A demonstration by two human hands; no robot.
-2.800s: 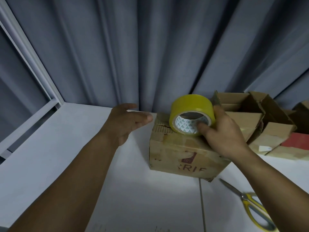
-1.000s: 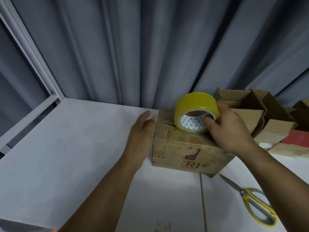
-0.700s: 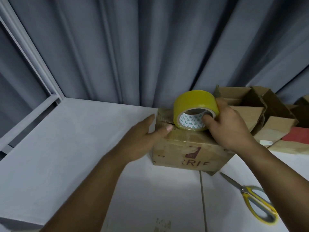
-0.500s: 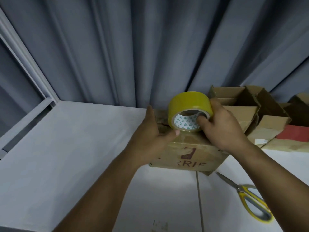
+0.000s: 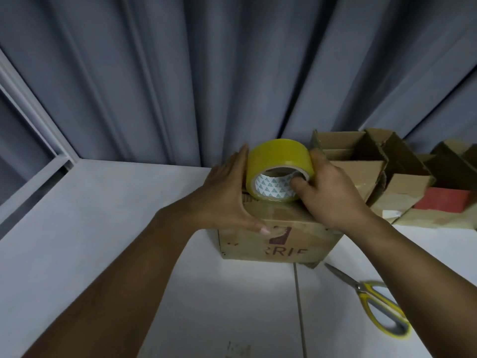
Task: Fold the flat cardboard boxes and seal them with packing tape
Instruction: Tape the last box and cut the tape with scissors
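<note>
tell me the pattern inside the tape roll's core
White with small teal triangles; the core of the tape roll shows best in the head view.

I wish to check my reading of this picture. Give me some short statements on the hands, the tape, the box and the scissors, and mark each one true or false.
1. The right hand grips the yellow tape roll. True.
2. The scissors lie on the table, with no hand on them. True.
3. The tape roll lies on the table. False: it stands on top of the cardboard box.
4. The left hand holds the scissors. False: it rests with straight fingers on the box's left edge, beside the roll.
</note>
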